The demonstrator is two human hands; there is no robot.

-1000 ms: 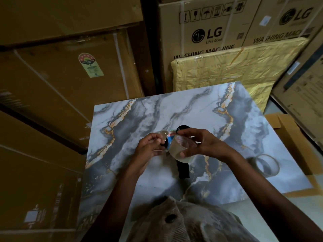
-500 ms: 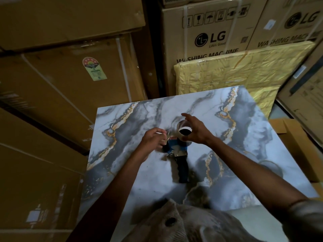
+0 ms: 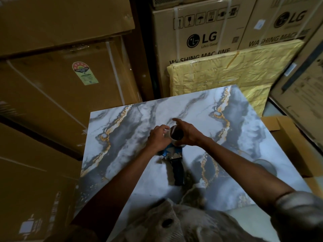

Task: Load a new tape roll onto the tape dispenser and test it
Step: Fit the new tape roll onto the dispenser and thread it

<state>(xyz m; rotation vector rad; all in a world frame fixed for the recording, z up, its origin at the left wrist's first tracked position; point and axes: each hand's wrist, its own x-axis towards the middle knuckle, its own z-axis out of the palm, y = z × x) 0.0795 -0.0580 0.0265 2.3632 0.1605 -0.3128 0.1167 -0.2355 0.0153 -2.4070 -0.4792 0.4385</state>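
Note:
A blue tape dispenser (image 3: 174,155) with a dark handle (image 3: 178,173) lies flat on the marble-patterned table (image 3: 122,163), handle toward me. A clear tape roll (image 3: 175,134) sits at the dispenser's head. My right hand (image 3: 189,135) is wrapped around the roll from the right, index finger stretched out. My left hand (image 3: 159,138) rests on the left of the dispenser's head, fingers curled toward the roll; what they pinch is hidden. The toothed cutter edge (image 3: 172,157) shows below the hands.
A second clear tape roll (image 3: 265,165) lies near the table's right edge, partly behind my right forearm. An open cardboard box (image 3: 290,137) stands to the right. Stacked appliance cartons (image 3: 201,32) and a yellow wrapped parcel (image 3: 236,75) close in behind and left.
The roll has gone from being held up in my right hand above the dispenser down onto the dispenser's head. Both hands moved away from me with it.

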